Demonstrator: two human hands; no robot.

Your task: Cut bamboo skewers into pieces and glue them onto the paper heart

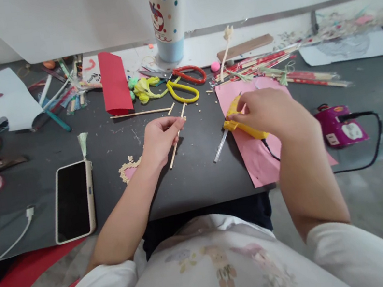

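A thin wooden stick (175, 151) slants through the fingers of my left hand (160, 141), pinched between thumb and forefinger. My right hand (262, 109) is closed on a yellow hot glue gun (248, 130), over a pink sheet of paper (254, 165). From the gun's back a clear glue stick (220, 147) pokes out to the lower left. Partly behind my left wrist lies a heart (129, 172) with a pink middle and a beaded-looking pale edge. Another wooden stick (142, 113) rests beyond my left hand, beside a short piece.
Scissors (183, 91) with red and yellow handles lie ahead, below a tall bottle (171, 19). A phone (74, 201) is at left. The gun's black cord runs toward a purple box (341, 127) at right. Packaged sticks (313, 79) and red paper (114, 83) lie farther back.
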